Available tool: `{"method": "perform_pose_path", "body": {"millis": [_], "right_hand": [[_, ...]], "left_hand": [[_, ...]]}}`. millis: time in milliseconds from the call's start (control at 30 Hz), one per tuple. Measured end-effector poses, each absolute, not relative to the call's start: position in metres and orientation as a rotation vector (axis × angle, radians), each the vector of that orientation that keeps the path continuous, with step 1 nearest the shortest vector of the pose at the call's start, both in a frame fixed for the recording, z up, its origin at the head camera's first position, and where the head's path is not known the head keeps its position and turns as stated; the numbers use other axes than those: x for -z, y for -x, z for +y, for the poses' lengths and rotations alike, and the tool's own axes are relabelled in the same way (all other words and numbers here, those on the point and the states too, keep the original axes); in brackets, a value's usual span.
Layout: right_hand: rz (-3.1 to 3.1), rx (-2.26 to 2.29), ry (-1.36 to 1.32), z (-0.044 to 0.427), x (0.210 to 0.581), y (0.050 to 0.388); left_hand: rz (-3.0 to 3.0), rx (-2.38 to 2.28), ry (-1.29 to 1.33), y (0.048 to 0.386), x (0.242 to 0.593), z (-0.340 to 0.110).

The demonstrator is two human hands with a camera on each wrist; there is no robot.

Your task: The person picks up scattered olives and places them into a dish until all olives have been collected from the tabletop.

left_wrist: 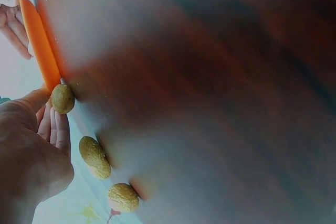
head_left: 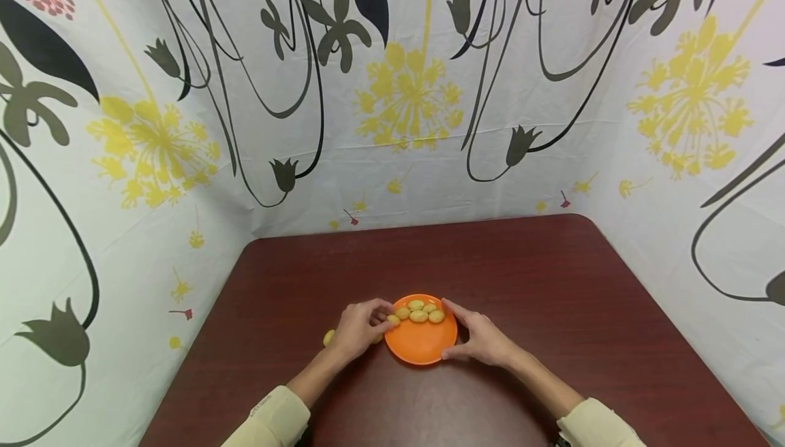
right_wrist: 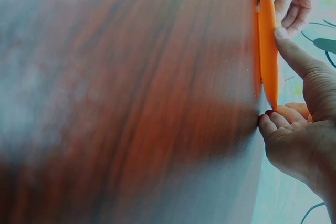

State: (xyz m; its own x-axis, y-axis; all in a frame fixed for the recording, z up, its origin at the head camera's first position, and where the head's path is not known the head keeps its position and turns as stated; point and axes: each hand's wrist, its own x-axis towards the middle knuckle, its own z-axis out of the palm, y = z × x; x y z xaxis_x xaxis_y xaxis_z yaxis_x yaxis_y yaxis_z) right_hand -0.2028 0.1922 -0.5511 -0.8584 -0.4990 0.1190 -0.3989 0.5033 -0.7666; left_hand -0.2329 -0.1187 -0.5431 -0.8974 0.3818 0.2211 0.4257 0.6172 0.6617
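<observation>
An orange plate lies on the table, with several small yellow-brown potatoes grouped on its far half. My left hand is at the plate's left rim, and its thumb and fingers pinch a small potato there. Across the right rim, my right hand spreads its thumb and fingers and holds the plate's edge. In the left wrist view, a potato sits on the table by the plate's side. Two more potatoes lie nearer the left wrist; in the head view the left hand partly hides the loose ones.
The dark red-brown table has rounded far corners. A white cloth with printed flowers stands round its back and sides. A loose potato shows just left of the left hand.
</observation>
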Motion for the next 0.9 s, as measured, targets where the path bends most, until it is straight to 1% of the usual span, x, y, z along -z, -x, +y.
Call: {"method": "perform_pose_path", "body": {"millis": [600, 900], "right_hand": [[2.622, 1.292, 0.777, 0.192, 0.551, 0.202], [2.621, 1.294, 0.771, 0.192, 0.552, 0.203]], "left_hand": [[-2.743, 1.182, 0.711, 0.234, 0.542, -0.121], [-2.704, 1.153, 0.639, 0.239, 0.532, -0.138]]}}
